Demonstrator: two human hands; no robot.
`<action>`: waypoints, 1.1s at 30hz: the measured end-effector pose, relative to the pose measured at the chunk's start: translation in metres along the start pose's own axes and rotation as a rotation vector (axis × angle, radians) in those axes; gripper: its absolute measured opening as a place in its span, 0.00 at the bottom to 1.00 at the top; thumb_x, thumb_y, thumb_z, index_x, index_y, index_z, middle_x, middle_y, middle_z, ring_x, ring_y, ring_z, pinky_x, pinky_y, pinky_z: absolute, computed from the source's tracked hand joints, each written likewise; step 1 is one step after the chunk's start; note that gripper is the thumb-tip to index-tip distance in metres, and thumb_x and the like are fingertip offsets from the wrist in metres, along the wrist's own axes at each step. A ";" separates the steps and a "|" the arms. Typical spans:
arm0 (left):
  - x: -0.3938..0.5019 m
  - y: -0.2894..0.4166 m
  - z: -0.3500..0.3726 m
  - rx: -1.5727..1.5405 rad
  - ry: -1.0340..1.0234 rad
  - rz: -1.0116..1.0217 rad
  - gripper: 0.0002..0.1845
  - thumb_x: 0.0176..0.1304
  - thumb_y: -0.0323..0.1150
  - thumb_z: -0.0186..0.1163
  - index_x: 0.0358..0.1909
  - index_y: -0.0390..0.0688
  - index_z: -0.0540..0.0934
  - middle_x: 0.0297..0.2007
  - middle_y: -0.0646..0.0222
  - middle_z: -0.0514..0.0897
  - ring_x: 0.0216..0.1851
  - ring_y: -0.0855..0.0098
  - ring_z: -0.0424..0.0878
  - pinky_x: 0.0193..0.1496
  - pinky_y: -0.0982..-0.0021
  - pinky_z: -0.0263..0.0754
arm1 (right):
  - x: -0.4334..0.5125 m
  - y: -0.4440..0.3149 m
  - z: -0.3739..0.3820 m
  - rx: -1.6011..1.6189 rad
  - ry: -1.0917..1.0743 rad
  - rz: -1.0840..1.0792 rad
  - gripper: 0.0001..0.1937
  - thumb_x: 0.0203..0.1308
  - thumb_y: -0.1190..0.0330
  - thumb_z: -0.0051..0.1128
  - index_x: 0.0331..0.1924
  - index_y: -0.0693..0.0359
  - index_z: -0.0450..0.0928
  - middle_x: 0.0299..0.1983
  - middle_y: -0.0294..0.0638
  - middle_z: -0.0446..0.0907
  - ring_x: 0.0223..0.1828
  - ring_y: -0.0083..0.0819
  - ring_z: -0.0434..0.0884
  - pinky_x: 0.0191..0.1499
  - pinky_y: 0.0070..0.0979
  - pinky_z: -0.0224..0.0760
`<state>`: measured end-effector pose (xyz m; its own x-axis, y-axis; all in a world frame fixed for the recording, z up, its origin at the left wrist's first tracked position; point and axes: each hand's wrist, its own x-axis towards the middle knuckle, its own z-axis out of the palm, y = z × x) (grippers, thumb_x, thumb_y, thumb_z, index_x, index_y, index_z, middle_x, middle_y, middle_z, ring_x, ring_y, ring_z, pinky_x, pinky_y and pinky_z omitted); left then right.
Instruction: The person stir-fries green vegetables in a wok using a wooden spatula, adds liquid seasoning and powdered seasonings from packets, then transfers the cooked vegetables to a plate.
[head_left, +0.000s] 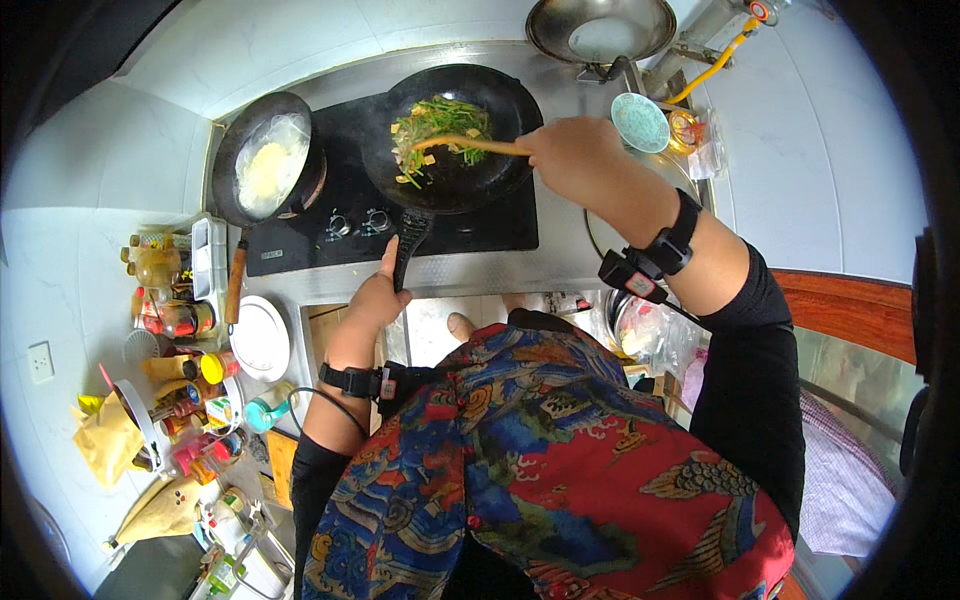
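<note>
My right hand (576, 159) grips the end of a wooden spatula (469, 142), whose head rests among the food at the left of a black wok (495, 184). In the wok lie chopped green stalks (450, 118) mixed with yellowish and pale pieces. My left hand (375, 298) is around the wok's black handle (412, 244), which points toward me. The wok sits on the right side of a black glass cooktop (487, 236). The spatula's tip is partly hidden by the food.
A second pan (298, 169) holding a pale yellow food is on the cooktop's left, its wooden handle (236, 277) jutting out. White plates (259, 337) and several bottles and jars (187, 319) crowd the left. Back right are an upturned-looking steel wok (547, 30) and a turquoise bowl (640, 122).
</note>
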<state>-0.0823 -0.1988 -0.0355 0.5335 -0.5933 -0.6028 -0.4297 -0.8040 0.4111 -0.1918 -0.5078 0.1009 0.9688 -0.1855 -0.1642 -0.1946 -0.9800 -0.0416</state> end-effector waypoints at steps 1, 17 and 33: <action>0.000 -0.001 0.000 -0.002 0.013 0.026 0.54 0.52 0.31 0.62 0.71 0.60 0.33 0.42 0.43 0.80 0.47 0.45 0.78 0.51 0.55 0.71 | 0.004 0.007 0.006 -0.025 -0.012 0.066 0.11 0.57 0.65 0.52 0.44 0.48 0.81 0.31 0.43 0.81 0.34 0.44 0.81 0.34 0.41 0.73; 0.000 0.000 0.000 -0.030 -0.001 0.017 0.54 0.51 0.30 0.61 0.71 0.58 0.33 0.42 0.42 0.80 0.46 0.45 0.77 0.50 0.54 0.71 | -0.025 0.037 -0.054 -0.288 -0.173 0.087 0.15 0.58 0.66 0.49 0.47 0.40 0.81 0.34 0.40 0.79 0.34 0.40 0.81 0.32 0.39 0.74; 0.001 -0.004 0.002 -0.029 -0.005 0.009 0.54 0.51 0.30 0.62 0.71 0.59 0.34 0.40 0.43 0.80 0.45 0.45 0.78 0.49 0.54 0.72 | 0.010 0.030 0.014 0.331 0.029 0.150 0.13 0.62 0.62 0.46 0.45 0.56 0.79 0.34 0.50 0.80 0.39 0.49 0.79 0.42 0.41 0.71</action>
<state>-0.0813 -0.1960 -0.0387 0.5262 -0.6007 -0.6019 -0.4135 -0.7992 0.4362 -0.1906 -0.5382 0.0839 0.9289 -0.3318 -0.1648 -0.3692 -0.8660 -0.3372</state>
